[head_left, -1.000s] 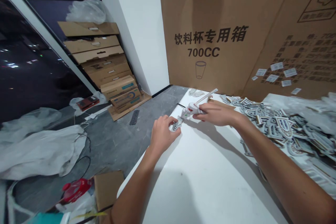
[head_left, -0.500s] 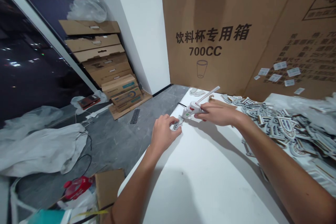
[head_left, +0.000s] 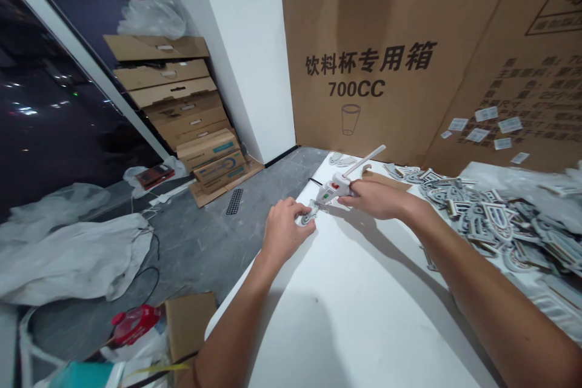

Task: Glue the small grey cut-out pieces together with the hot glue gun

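A white hot glue gun [head_left: 334,188] is in my right hand [head_left: 370,197], fingers wrapped round its handle. A clear glue stick [head_left: 364,162] sticks out of its back end, up and to the right. The nozzle points down and left at a small grey-white flat piece [head_left: 310,212]; whether the tip touches it I cannot tell. My left hand [head_left: 286,224] pinches that piece between thumb and fingers at the left edge of the white table [head_left: 359,309], covering part of it.
A heap of similar flat cut pieces [head_left: 498,221] covers the table's right side. Two pale pieces [head_left: 342,160] lie at its far corner. A big cardboard sheet [head_left: 364,24] stands behind. Left on the floor are stacked boxes [head_left: 211,148] and an open carton [head_left: 191,321].
The glue gun has shifted slightly up and to the right in my right hand, its glue stick moving with it. My left hand stays almost still on the piece.
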Tool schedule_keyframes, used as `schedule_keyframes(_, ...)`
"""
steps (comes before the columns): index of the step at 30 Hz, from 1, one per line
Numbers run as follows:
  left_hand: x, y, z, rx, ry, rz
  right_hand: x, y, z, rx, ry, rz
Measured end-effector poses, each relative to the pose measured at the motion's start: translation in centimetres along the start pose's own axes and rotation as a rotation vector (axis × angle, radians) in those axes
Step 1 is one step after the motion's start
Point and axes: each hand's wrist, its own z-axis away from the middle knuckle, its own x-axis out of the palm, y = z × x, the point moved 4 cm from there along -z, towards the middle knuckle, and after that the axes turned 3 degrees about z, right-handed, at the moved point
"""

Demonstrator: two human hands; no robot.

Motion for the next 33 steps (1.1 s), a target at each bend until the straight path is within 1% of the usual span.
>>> schedule_keyframes(5,0.03,0.00,0.02,-0.007,-0.003,0.002,0.08,-0.13,-0.03,-0.003,0.014,0.052)
schedule_keyframes(10,0.08,-0.03,0.10,-0.009,0.003,0.012,0.14,-0.17,-0.03,-0.010,-0.001,0.051)
schedule_keyframes(19,0.03,0.06,0.09,0.003,0.007,0.020,-0.03,-0.56,0.24,-0.034,0.030,0.081)
schedule_keyframes(29,0.01,0.13,0.19,0.012,0.009,0.015,-0.20,-0.66,0.35,-0.025,0.029,0.085)
schedule_keyframes(33,0.07,0.14,0.19,0.009,0.007,0.009,-0.16,-0.79,0.50,0.011,0.010,0.062)
